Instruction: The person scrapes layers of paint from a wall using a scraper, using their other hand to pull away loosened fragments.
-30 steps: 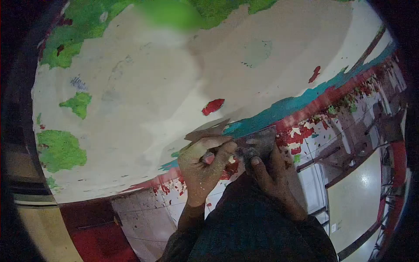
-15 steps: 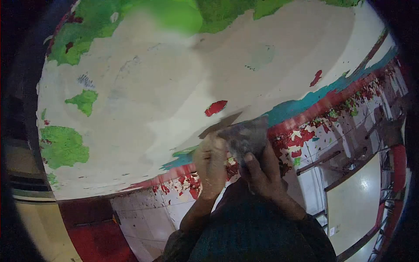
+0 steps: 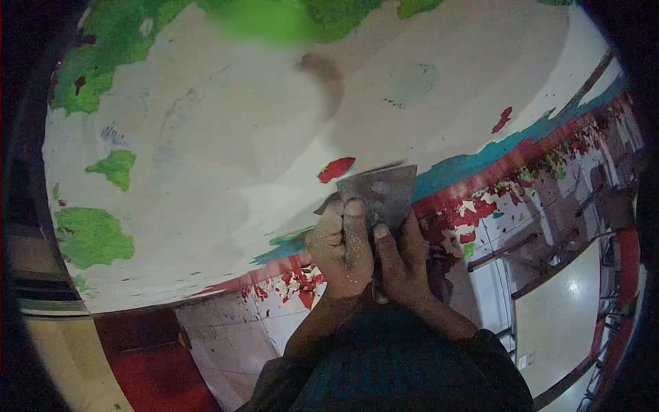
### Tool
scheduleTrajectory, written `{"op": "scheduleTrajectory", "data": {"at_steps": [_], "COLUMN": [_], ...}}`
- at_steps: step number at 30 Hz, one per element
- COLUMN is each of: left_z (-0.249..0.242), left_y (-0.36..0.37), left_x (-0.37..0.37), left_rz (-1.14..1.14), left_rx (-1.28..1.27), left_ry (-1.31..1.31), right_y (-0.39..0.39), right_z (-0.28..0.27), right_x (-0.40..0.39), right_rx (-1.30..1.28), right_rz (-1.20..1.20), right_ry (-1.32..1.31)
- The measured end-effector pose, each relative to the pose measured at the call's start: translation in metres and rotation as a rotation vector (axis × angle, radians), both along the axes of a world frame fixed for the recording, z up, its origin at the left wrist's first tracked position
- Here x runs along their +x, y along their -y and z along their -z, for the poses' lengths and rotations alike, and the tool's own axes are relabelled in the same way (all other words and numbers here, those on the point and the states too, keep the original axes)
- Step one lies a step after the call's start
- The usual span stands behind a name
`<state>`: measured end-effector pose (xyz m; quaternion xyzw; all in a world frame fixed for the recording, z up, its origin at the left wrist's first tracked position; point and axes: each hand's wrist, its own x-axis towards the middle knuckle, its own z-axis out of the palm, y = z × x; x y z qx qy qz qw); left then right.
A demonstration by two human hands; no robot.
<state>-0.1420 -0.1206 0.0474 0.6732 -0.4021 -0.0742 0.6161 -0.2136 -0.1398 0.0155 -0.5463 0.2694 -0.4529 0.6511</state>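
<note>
R hand (image 3: 406, 273) is closed round the scraper (image 3: 390, 189), thumb up along the base of the blade, a finger down its side. L hand (image 3: 347, 259) has its thumb flat on the blade too, fingers curled — can't tell how tight it's closed or what else it grips, if anything. Scraper's btw the two hands, blade up, in front of the wall (image 3: 247, 130) nr the red patch (image 3: 336, 169) & left end of the teal strip (image 3: 473, 167); can't tell from here if the edge touches the wall.

Main risk imo: L thumb is way up on the metal, so a slip or a twist of the R wrist could nick it. If the blade's gritty or damp, grip could go & the tool drop to the floor (image 3: 237, 347). Tilt it steep vs the wall & a corner would prob. gouge the pale coat or lift more paint round that red patch. Flakes (image 3: 472, 214) lie on the floor below — poss. slip underfoot. Dark shape (image 3: 327, 203) by L hand: shadow or 2nd blade, can't tell; if a blade, edges could clash w/ fingers nearby
</note>
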Motion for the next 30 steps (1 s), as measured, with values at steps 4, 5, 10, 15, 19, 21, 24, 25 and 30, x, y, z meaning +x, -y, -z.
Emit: {"op": "scheduleTrajectory", "data": {"at_steps": [4,5,10,15,19,21,24,25,30], "left_z": [0.004,0.006,-0.003,-0.004,-0.003,-0.001,-0.007,-0.005,-0.007], "left_y": [-0.001,-0.001,0.003,0.001,0.002,0.003,-0.001,-0.005,-0.036], "left_x": [0.006,0.005,0.005,0.006,0.005,0.007,0.008,0.012,0.038], "left_rz": [0.033,0.032,0.009,0.002,0.033,0.049,0.068,0.045,-0.181], "left_rx": [0.034,0.025,0.026,0.060,0.013,0.021,0.084,0.067,0.006], "left_ry": [0.046,-0.005,0.034,0.045,0.026,-0.002,-0.017,0.178,1.099], "right_y": [0.005,0.003,0.005,0.006,0.005,0.007,0.007,0.007,0.007], "right_z": [-0.006,-0.004,-0.003,-0.004,0.003,-0.004,-0.010,-0.010,-0.008], "right_x": [-0.005,-0.003,0.001,-0.002,-0.001,0.003,-0.004,-0.005,-0.004], "right_rx": [0.044,-0.002,0.045,0.078,-0.071,-0.018,0.151,0.202,0.230], "right_rz": [-0.045,-0.011,-0.024,-0.069,0.000,0.007,-0.094,-0.125,-0.145], "right_ry": [-0.069,-0.048,0.033,0.013,-0.039,0.017,0.043,0.054,0.086]}}
